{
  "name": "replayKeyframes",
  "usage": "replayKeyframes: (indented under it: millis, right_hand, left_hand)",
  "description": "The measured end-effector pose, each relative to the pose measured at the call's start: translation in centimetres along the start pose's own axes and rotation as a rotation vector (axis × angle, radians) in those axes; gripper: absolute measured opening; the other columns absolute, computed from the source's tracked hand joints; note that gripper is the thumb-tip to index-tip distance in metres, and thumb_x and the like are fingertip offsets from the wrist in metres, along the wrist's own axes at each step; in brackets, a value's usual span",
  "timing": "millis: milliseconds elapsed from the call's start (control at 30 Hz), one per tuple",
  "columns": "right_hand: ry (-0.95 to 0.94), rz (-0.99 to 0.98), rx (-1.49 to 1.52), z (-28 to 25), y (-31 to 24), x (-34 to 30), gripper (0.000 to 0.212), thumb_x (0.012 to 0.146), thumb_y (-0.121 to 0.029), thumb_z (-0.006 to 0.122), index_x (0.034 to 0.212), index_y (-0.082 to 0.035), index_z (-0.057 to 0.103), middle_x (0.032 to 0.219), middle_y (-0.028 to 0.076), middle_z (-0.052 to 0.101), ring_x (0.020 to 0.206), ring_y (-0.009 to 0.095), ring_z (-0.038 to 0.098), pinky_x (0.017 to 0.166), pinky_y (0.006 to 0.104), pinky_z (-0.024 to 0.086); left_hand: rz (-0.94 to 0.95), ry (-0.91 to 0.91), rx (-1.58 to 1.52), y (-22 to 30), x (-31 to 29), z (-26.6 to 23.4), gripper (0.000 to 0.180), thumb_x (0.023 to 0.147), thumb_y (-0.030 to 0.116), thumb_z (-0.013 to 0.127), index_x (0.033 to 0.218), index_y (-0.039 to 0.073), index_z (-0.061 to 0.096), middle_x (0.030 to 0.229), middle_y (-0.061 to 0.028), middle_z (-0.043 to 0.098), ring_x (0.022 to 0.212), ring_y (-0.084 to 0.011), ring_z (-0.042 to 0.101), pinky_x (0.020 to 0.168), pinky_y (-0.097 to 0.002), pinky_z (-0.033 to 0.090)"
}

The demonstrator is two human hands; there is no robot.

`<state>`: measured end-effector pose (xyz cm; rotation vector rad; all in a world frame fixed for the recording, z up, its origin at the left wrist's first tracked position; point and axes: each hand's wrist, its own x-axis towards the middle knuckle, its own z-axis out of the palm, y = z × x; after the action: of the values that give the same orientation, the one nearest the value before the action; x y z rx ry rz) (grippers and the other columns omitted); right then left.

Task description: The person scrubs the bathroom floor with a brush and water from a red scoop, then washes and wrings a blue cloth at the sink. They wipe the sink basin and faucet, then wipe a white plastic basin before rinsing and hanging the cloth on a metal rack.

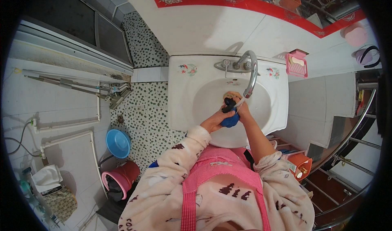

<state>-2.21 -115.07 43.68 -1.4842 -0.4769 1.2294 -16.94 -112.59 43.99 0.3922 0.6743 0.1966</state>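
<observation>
Head view: your pink apron (220,169) and fuzzy patterned sleeves fill the lower frame, forearms running up to the white sink (183,96). Your left hand (214,121) is closed on a blue cloth (231,121), fingers wrapped around its left side. Your right hand (241,108) grips the same bundle from the right, where a dark black piece (229,104) sticks up between both hands; can't tell exactly what it is. Both hands are over the basin, just below the spout of the curved metal faucet (251,74), and a yellowish object (230,95) lies in the bowl right behind them. Left on the spotted floor: blue basin (118,143), pink bucket (122,180). Right of the sink, an orange container (301,165). Farther back, a pink soap dish (297,63) on the wall beside the faucet.
</observation>
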Motion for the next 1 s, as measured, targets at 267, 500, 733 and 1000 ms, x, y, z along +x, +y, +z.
replayKeyframes:
  millis: [267, 500, 733, 1000]
  right_hand:
    - [0.658, -0.877, -1.17, -3.8, -10.2, 4.9, 0.029, 0.085, -0.017, 0.062, 0.111, -0.005, 0.061, 0.1, 0.017, 0.063, 0.091, 0.036, 0.059, 0.084, 0.0437, 0.046]
    - [0.134, 0.014, -1.016, -5.9, -10.8, 5.8, 0.04, 0.088, -0.033, 0.056, 0.113, -0.002, 0.063, 0.098, 0.015, 0.068, 0.094, 0.029, 0.063, 0.089, 0.0361, 0.045]
    - [0.091, 0.123, 0.318, -7.7, -0.8, -1.1, 0.069, 0.088, -0.049, 0.055, 0.143, -0.013, 0.034, 0.138, 0.009, 0.045, 0.129, 0.022, 0.04, 0.106, 0.0422, 0.033]
    - [-0.734, -0.183, 1.141, -1.0, -5.0, -4.7, 0.068, 0.089, -0.057, 0.049, 0.145, -0.024, 0.028, 0.123, 0.009, 0.05, 0.122, 0.034, 0.043, 0.099, 0.0584, 0.038]
  left_hand:
    - [-0.197, 0.081, -0.458, -1.3, 0.9, -0.9, 0.051, 0.082, 0.026, 0.072, 0.122, 0.002, 0.05, 0.109, -0.0107, 0.06, 0.093, -0.0206, 0.062, 0.076, -0.0297, 0.055]
    - [-0.137, 0.055, -0.679, -2.0, -0.7, 0.0, 0.06, 0.082, 0.028, 0.072, 0.127, 0.0, 0.044, 0.116, -0.0171, 0.056, 0.099, -0.0245, 0.06, 0.079, -0.0291, 0.056]
    - [-0.315, -0.337, -1.044, -1.2, -1.6, 3.7, 0.062, 0.079, 0.03, 0.07, 0.127, 0.0, 0.045, 0.113, -0.0107, 0.056, 0.108, -0.0216, 0.056, 0.08, -0.0342, 0.058]
    - [-0.323, -0.461, -1.178, -2.5, -2.0, 9.1, 0.064, 0.076, 0.038, 0.071, 0.124, 0.004, 0.046, 0.114, -0.0088, 0.055, 0.111, -0.0235, 0.055, 0.084, -0.0366, 0.056]
